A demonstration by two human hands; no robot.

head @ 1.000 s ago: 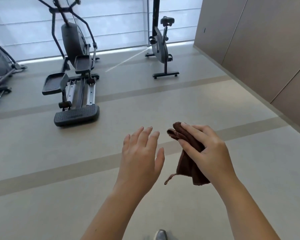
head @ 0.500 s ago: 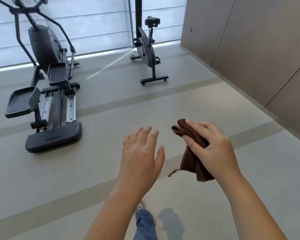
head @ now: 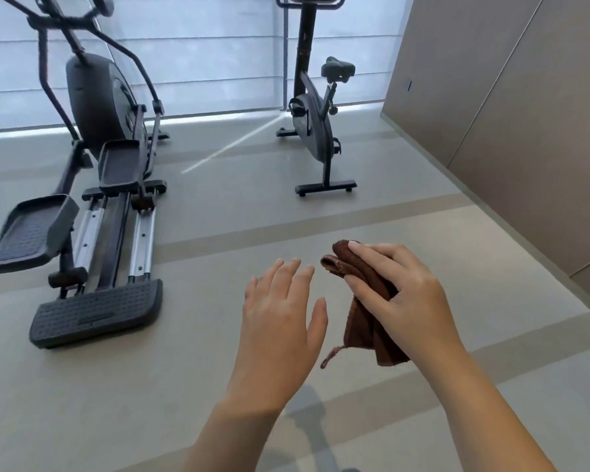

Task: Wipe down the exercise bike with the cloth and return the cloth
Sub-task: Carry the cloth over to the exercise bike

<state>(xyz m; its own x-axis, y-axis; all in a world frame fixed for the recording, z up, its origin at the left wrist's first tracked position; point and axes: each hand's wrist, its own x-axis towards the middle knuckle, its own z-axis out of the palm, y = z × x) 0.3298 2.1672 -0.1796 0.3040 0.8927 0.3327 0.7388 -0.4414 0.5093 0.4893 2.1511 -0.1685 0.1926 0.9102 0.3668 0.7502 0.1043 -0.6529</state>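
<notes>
The right hand [head: 402, 294] is closed around a brown cloth [head: 365, 321], thumb and fingers pinching its folded top while the rest hangs below the palm with a loose thread at the lower corner; the left hand [head: 280, 321] is just beside it, empty, palm down with fingers spread and lightly apart. The exercise bike [head: 315, 124] stands well ahead on the grey floor [head: 191, 386] by the shaded window [head: 198, 63] (its saddle faces the panelled wall [head: 511, 114]), and an elliptical trainer [head: 99, 185] stands to its left
</notes>
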